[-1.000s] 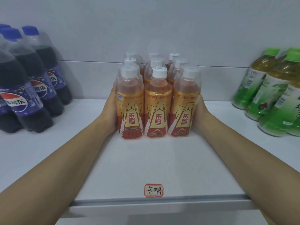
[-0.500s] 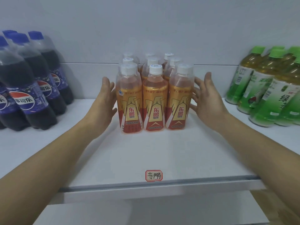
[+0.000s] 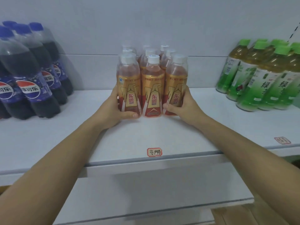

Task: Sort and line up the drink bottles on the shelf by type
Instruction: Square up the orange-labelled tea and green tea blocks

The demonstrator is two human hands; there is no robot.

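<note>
1. The block of orange bottles stands upright on the white shelf, three across at the front, directly behind the red-bordered shelf label.
2. The left hand grasps the block's front left bottle, thumb across its base.
3. The right hand grasps the front right bottle likewise.
4. Cola bottles stand well left of the block.
5. Green tea bottles stand well right.
6. Rear rows are blurred; apparently three deep.
</note>
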